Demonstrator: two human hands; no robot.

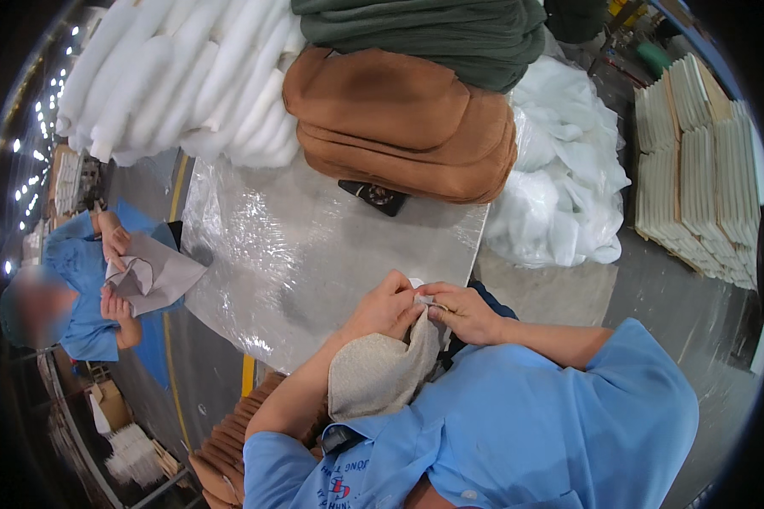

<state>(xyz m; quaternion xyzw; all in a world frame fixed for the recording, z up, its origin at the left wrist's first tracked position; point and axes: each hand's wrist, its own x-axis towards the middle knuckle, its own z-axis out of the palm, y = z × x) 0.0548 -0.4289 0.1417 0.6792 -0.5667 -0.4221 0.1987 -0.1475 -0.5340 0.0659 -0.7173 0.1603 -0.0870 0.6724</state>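
At the near edge of the table, my left hand (388, 307) and my right hand (467, 312) meet, fingertips pinched together. Between them they grip the upper edge of a beige fabric piece (367, 373), which hangs down against my blue shirt. A small whitish bit (424, 299) shows at the fingertips; what it is, I cannot make out. My fingers partly hide the gripped edge.
Brown cushions (399, 127) lie on the plastic-covered table (272, 254), a dark object (373, 197) beside them. Green fabric (424, 34) and white filling (187, 76) are piled behind. At left, a co-worker (85, 280) holds grey fabric (165, 271). White stacks (700, 170) stand right.
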